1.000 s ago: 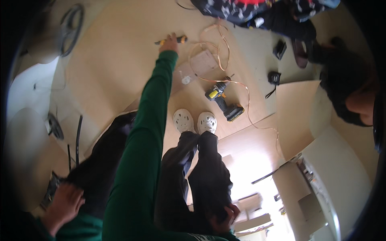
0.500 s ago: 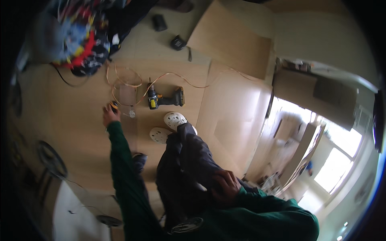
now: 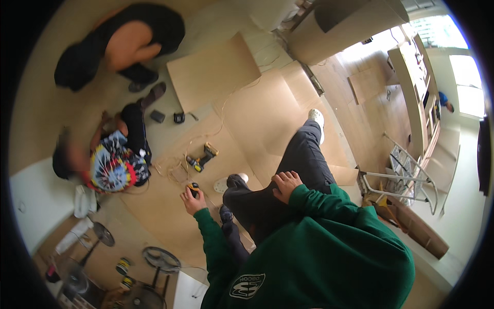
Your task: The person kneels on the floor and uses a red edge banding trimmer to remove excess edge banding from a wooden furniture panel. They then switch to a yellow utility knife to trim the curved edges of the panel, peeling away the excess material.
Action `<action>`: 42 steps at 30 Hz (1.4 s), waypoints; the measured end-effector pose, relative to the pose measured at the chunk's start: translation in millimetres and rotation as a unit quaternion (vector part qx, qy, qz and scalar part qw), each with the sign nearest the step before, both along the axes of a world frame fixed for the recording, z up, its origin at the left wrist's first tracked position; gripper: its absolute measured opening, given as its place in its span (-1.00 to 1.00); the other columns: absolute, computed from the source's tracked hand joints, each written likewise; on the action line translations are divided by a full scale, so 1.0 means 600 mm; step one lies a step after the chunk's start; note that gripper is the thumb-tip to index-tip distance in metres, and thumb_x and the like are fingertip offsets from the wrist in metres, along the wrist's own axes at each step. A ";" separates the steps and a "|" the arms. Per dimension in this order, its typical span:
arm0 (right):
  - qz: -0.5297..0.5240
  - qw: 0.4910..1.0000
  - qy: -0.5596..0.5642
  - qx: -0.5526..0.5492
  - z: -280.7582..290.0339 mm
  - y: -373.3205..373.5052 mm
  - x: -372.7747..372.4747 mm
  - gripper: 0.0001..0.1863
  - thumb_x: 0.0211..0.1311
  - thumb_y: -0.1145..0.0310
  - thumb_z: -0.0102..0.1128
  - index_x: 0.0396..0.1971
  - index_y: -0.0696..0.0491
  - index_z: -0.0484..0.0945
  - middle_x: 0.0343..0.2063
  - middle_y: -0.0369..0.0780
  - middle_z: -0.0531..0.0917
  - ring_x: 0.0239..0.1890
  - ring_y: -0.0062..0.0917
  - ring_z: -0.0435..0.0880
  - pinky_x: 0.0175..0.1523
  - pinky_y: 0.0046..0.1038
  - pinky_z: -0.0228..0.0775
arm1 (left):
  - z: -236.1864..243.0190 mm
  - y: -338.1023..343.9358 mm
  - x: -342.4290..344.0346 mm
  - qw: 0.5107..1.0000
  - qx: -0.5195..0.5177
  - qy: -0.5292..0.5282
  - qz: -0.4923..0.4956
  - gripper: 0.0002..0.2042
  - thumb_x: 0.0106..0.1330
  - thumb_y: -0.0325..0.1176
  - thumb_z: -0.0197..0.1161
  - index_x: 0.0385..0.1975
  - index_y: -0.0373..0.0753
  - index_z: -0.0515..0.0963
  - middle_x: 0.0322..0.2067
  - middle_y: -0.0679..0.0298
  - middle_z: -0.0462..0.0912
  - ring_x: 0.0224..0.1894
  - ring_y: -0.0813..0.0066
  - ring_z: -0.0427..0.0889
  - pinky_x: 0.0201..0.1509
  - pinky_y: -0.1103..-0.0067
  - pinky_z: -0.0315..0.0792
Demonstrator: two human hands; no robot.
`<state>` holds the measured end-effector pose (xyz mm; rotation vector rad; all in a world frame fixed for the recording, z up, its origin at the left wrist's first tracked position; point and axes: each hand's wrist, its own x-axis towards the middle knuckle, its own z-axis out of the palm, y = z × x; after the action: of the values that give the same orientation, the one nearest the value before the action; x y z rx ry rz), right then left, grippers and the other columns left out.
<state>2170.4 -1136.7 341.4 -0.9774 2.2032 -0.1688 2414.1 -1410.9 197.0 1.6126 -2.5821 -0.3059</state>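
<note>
My left hand (image 3: 192,204) is closed around a small black and yellow tape measure (image 3: 194,189), held out over the board-covered floor. My right hand (image 3: 286,185) lies on my dark-trousered thigh, its fingers spread and holding nothing. Beyond the tape measure, a yellow and black cordless drill (image 3: 202,158) lies on its side. A thin orange cord (image 3: 188,142) loops across the boards beside the drill. One of my white clogs (image 3: 317,121) is stretched forward to the right; the other (image 3: 221,185) is close to my left hand.
A person in a tie-dye shirt (image 3: 116,159) sits on the floor at left; another in black (image 3: 110,46) bends behind. A loose brown board (image 3: 213,69) lies ahead. Fans (image 3: 160,259) stand at lower left. A metal stepladder (image 3: 404,175) and long cabinet (image 3: 411,92) are at right.
My view has swung round and widened, bringing both people into it. My right foot is now stretched ahead to the right. The tape measure stays in my left hand, my right hand on my thigh.
</note>
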 end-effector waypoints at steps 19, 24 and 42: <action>-0.590 0.292 -0.666 -0.350 0.084 0.734 -0.875 -0.48 0.34 -0.16 0.00 -0.03 -0.01 0.52 -0.13 -0.29 0.63 -0.06 -0.44 0.61 -0.01 -0.32 0.46 | 0.446 0.913 -1.264 0.699 0.161 0.172 -0.675 -0.56 -0.05 -0.43 0.40 -0.07 0.03 0.62 -0.18 0.35 0.55 -0.33 0.35 0.65 -0.33 0.45 0.56; -0.622 0.227 -0.555 -0.504 0.174 0.849 -1.067 -0.72 0.35 0.12 0.15 -0.14 0.01 0.52 -0.34 -0.28 0.63 -0.33 -0.54 0.64 -0.24 -0.54 0.56 | 0.508 1.043 -1.512 0.574 0.130 0.254 -0.768 -0.57 -0.05 -0.44 0.38 -0.08 0.01 0.61 -0.10 0.30 0.52 -0.27 0.37 0.63 -0.30 0.50 0.56; -0.898 0.194 -0.160 -0.362 -0.133 1.303 -1.534 -0.76 0.37 0.21 0.08 -0.18 0.06 0.36 -0.59 -0.21 0.52 -0.69 -0.47 0.53 -0.63 -0.39 0.43 | 0.497 1.273 -2.401 0.634 0.394 0.103 -0.658 -0.61 0.25 -0.39 0.29 0.09 -0.19 0.45 -0.05 0.17 0.42 -0.22 0.35 0.60 -0.12 0.46 0.50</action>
<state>1250.0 -354.9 261.4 1.7917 1.3261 -2.1861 973.5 -647.0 495.2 -0.7541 -2.9386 -1.6726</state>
